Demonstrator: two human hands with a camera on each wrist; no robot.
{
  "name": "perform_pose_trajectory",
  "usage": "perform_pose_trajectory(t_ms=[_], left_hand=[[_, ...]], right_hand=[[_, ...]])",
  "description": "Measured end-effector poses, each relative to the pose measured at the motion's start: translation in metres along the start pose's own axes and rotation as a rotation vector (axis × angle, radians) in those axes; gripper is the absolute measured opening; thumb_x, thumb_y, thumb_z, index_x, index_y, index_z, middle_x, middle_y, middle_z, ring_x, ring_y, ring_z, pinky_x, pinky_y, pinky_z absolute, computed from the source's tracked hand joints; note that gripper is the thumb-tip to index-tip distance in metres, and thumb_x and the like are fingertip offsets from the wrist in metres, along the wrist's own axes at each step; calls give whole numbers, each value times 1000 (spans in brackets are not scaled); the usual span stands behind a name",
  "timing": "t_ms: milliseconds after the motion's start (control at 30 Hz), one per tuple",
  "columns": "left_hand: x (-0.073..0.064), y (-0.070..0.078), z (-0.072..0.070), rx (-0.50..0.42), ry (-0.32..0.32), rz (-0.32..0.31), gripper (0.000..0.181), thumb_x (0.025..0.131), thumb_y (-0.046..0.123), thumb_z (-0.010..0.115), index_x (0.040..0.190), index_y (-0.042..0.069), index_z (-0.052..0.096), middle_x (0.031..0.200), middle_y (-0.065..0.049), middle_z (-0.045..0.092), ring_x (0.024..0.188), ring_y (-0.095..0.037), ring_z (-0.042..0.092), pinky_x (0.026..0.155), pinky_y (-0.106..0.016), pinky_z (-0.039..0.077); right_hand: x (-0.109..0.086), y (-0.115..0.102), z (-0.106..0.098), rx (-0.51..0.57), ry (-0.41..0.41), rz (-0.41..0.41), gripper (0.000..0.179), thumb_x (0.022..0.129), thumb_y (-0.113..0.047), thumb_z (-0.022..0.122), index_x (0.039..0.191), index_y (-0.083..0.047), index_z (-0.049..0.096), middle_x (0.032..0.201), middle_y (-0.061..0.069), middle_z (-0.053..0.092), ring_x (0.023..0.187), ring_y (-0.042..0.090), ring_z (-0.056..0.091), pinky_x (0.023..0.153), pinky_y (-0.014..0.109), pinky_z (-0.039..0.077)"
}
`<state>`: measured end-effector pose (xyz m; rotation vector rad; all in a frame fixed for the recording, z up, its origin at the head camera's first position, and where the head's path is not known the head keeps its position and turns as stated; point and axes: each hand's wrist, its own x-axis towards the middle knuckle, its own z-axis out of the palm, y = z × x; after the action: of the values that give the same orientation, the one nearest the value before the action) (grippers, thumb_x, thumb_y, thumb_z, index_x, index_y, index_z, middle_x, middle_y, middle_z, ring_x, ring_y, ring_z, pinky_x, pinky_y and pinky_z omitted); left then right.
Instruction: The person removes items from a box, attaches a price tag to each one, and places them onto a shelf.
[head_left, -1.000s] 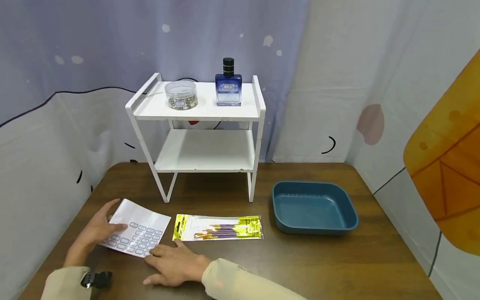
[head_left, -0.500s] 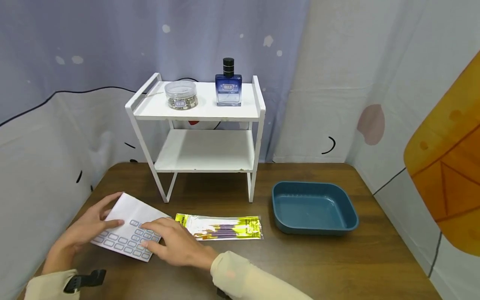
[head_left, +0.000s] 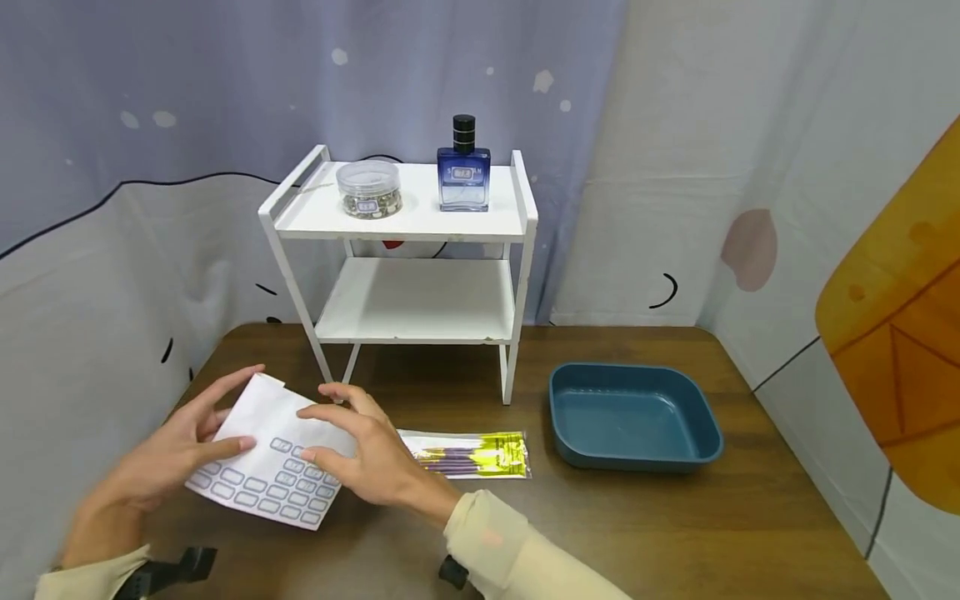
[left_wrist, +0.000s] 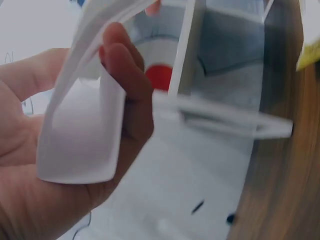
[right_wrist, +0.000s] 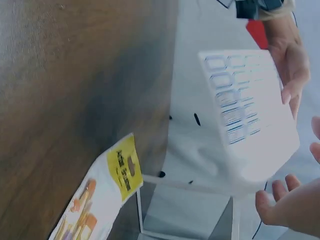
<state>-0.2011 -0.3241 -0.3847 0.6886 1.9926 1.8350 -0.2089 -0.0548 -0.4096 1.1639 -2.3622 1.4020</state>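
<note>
My left hand (head_left: 161, 458) holds a white sheet of stickers (head_left: 281, 417), its thumb in front and its fingers behind. Rows of small blue-bordered labels cover the sheet's lower part. From the left wrist view, the sheet (left_wrist: 80, 135) bends over on itself, with curled fingers behind it. My right hand (head_left: 382, 454) hovers at the sheet's right side, thumb and fingers spread apart. The right wrist view has these fingertips (right_wrist: 264, 202) close by the sheet's corner with nothing pinched. Behind the right hand lies a yellow-and-clear pack of paintbrushes (head_left: 480, 456), its left end hidden in the head view.
A white two-tier shelf (head_left: 420, 304) stands at the back of the wooden table (head_left: 675, 533). On its top are a round clear jar (head_left: 369, 192) and a blue perfume bottle (head_left: 463, 182), each bearing a small label. A teal tray (head_left: 630, 417) sits to the right.
The left hand has lifted and tilted the sticker sheet up towards the camera. The right hand has risen from the tabletop at the sheet's lower corner to its right side.
</note>
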Motion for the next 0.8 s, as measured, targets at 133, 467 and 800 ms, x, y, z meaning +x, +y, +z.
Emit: perform_pose_trajectory(t_ms=[133,467,800], left_hand=[[12,2,17,16,-9,12,86,98,-11,46,159,35,8,109,-1,72,78,-34,75,60,-50,59],[37,-8,49,40,30,8,87,98,-5,53,160,31,5,106,-5,70,76,-30,75,59,-47,60],[52,-17,65,-14,23,0,81,97,-3,55,160,28,14,104,-2,74,76,-28,76,61,-44,61]], right_hand=[[-2,4,-11,55,-18,17,47,89,-17,75,133,-14,62,143,8,52,131,16,51,105,24,42],[-12,19,-25,134,-37,66,36,83,-9,80,117,-8,69,107,10,62,92,4,51,80,13,45],[-21,31,-24,155,31,111,25,81,-9,82,105,-7,76,134,11,55,113,18,56,83,16,48]])
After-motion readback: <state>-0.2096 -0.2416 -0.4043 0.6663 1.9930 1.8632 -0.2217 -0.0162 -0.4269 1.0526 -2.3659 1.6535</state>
